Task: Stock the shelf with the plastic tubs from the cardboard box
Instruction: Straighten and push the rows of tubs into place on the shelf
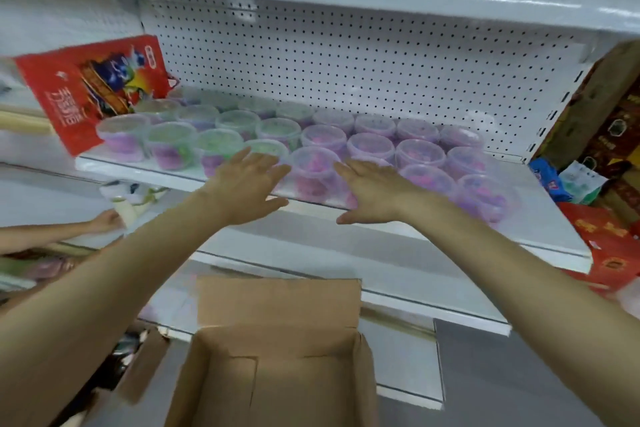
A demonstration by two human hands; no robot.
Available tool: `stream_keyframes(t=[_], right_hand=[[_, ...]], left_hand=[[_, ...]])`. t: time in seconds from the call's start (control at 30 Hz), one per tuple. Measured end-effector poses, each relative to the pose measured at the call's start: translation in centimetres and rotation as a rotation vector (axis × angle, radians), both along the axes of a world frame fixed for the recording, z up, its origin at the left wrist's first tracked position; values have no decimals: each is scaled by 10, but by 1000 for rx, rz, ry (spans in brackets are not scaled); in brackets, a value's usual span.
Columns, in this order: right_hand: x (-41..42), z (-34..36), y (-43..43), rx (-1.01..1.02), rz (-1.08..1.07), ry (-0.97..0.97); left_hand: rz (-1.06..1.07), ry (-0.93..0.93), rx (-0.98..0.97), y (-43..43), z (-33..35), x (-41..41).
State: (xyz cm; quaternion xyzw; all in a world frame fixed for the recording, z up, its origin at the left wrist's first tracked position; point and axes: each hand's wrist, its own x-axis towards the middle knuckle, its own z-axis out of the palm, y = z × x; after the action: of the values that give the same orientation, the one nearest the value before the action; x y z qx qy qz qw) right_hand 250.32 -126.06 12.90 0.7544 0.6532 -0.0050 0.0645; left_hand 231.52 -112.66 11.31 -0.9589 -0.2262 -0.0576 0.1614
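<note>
White pegboard shelf w/ tubs, hands flat.

Tilted red carton at left, brown and red boxes at right

A white metal shelf with a pegboard back is carrying rows of clear plastic tubs, lids on, standing upright and touching one another; those toward nine o'clock are showing green and purple contents, those toward three o'clock pink and purple. A red printed box is leaning tilted at the shelf's nine o'clock end. Brown cartons are crowding the three o'clock end.
</note>
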Motion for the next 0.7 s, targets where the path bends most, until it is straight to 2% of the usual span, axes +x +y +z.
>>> stream_keyframes(t=[0.1,0.3,0.5,0.7], right_hand=[[-76,6,31,18,-16,14],[-179,30,86,26,-39,39],[-209,40,129,139,-46,46],[-210,29,178,112,-72,100]], left_hand=[[93,47,-8,26,19,-76],[86,38,0,69,58,-181],[87,-61,-52,110,58,-222],[141,-69,-61,155,45,-239]])
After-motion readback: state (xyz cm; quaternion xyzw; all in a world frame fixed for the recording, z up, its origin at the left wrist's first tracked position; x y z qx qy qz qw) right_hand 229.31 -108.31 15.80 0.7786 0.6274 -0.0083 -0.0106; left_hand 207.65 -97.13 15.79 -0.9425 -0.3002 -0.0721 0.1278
